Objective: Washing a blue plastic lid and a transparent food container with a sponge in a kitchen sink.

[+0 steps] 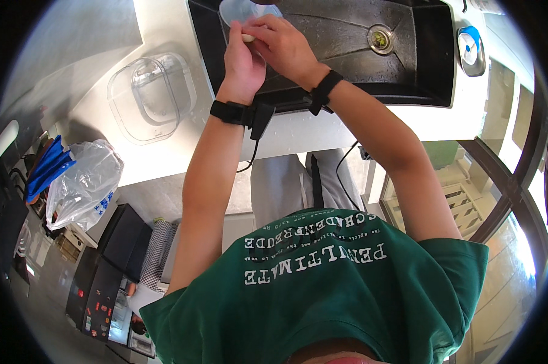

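A small pale, rounded piece of food (248,38), perhaps a garlic clove, is pinched between the fingertips of my left hand (244,68) and my right hand (288,51). Fingers cover most of it, so its exact kind cannot be told. Just beyond my fingertips, a translucent bowl (230,11) sits at the left end of the black sink (347,50), cut off by the picture's top edge. Both wrists wear black straps, and a dark device with a cable hangs at the left one.
Left of the sink, a clear plastic container (158,129) rests on the white counter (292,132). A plastic bag (89,182) lies farther left. Bits of green lie in the drain strainer (380,40). A metal dish (470,52) stands at right. Another person (144,298) is in the background.
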Tool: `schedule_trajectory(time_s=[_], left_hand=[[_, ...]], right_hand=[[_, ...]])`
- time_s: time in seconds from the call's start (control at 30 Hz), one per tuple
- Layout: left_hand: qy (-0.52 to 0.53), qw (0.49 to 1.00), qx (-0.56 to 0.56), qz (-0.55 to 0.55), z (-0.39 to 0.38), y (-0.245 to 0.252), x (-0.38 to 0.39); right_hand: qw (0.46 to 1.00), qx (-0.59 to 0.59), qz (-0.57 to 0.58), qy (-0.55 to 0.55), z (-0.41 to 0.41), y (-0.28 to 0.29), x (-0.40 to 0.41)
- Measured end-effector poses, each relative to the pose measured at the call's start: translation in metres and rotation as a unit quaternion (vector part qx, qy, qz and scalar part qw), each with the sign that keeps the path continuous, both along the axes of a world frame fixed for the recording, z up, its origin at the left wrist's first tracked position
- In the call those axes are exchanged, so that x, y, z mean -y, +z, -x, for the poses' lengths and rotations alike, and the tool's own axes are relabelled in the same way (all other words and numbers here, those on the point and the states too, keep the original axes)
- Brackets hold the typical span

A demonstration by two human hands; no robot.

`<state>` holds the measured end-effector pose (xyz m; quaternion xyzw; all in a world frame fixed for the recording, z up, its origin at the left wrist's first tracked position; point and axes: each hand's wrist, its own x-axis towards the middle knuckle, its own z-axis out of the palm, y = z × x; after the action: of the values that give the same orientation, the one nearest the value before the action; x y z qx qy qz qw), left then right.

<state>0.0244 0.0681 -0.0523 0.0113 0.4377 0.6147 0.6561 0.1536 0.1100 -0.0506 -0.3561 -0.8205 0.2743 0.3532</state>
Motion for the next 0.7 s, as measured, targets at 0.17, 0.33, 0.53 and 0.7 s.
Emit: schedule_trajectory(time_s=[0.17,0.33,0.53,0.7], left_hand=[[-0.017,1.000,0.007,0.025,0.024,0.010,0.002],[0.012,1.000,-0.014,0.018,0.040,0.010,0.004],[0.054,0.997,-0.057,0.012,0.028,0.007,0.007],[0.103,0.993,-0.049,-0.001,0.007,-0.003,0.012]], right_hand=[[0.992,0.102,-0.042,0.053,-0.020,0.009,-0.004],[0.992,0.105,-0.042,0.061,-0.054,-0.010,-0.015],[0.970,-0.027,0.181,-0.158,-0.036,-0.025,-0.021],[0.978,0.038,0.187,-0.085,-0.021,-0.024,-0.023]])
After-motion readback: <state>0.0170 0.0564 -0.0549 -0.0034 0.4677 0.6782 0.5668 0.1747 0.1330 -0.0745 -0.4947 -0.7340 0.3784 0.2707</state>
